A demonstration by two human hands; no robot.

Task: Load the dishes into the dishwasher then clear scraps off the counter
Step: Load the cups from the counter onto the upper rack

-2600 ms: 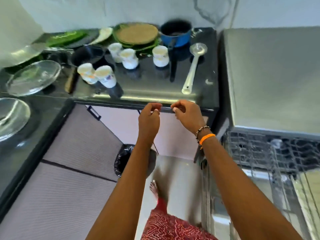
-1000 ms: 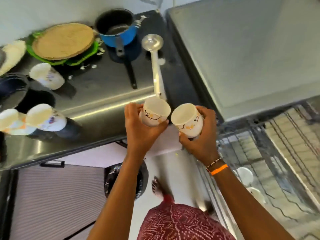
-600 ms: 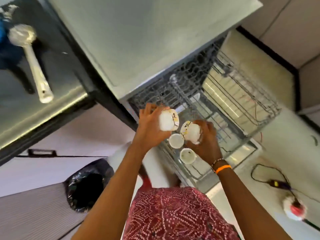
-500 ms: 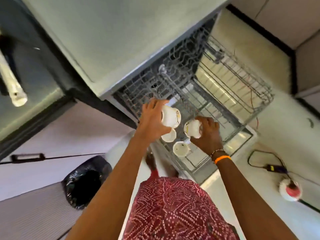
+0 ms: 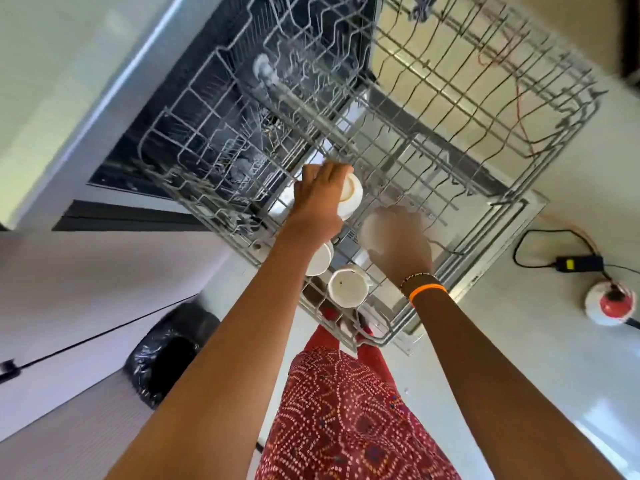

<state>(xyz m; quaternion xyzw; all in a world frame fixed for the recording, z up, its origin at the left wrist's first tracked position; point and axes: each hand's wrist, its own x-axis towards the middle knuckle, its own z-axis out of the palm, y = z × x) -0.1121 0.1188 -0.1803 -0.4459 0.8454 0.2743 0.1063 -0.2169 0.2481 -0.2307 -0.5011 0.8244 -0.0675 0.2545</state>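
While both hands are reaching over the pulled-out wire rack [image 5: 540, 140] of the dishwasher [image 5: 114, 74], I am logging this as the loading step, cups going in.

Item, left hand [image 5: 317, 199]: fingers are curling round a white cup [image 5: 351, 195], which is turning base-up over the rack's near-left part.
Item, right hand [image 5: 398, 240]: it is gripping a second white cup [image 5: 370, 230], blurred, just beside the first; how tightly the fingers are closing I cannot tell.
Item, cups already seated: two [image 5: 348, 287] are sitting in the rack's near corner, below the left hand.

Next move, as I judge it: each cup is wanting lowering mouth-down between the tines, then release; counter scraps are waiting for later.

Surroundings: I am seeing pale floor around the rack, a black-lined bin [image 5: 166, 355] to its near left, a black power adapter [image 5: 578, 263] and a red-and-white plug reel [image 5: 611, 303] to its right, and pale cabinet fronts [image 5: 69, 289] beyond the bin.
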